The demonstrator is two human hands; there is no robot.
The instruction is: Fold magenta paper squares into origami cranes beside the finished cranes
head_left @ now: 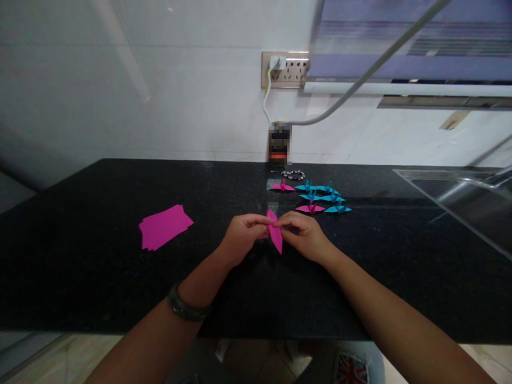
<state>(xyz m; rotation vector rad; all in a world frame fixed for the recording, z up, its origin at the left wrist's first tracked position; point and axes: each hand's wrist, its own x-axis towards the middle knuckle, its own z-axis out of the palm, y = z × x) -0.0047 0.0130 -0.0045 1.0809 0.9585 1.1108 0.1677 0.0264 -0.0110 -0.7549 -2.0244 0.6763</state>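
Between my two hands is a folded piece of pink origami paper [276, 238], long and narrow with pointed ends. My left hand [247, 234] pinches its left side with thumb and fingers. From the right, my right hand [303, 233] grips the same paper near its upper middle, the fingertips of both hands almost meeting. Just beyond my right hand lie several folded paper cranes: blue ones [338, 209] and two pink ones, the nearer pink crane [311, 208] and the farther pink crane [283, 186]. A stack of pink paper sheets [165, 228] rests to the left.
Everything sits on a black countertop [100, 288]. A beaded bracelet [294, 175] lies behind the cranes, near a blurred-out dark object [279, 144] against the wall. A wall socket [285, 70] holds a plug with a white cable. At right is a metal sink [476, 208].
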